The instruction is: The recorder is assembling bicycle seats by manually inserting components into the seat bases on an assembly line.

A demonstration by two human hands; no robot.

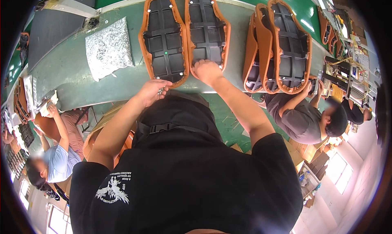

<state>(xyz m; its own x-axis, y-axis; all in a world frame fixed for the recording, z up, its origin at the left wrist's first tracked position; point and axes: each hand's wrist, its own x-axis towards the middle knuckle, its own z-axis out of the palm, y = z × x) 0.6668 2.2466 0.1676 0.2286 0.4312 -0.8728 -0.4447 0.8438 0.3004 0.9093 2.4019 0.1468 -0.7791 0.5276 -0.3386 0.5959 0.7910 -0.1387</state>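
In the head view, at upper centre, my left hand (154, 91) has its fingers curled around small shiny metal pieces (160, 91), close by the lower end of the left brown-edged panel (164, 37). My right hand (208, 71) has its fingers bunched over the lower end of the right panel (207, 27); I cannot tell whether they pinch anything. If my left grip slackens, pieces could spill off the table (69, 85); uneven pressure from my right might skew that panel into its neighbour.
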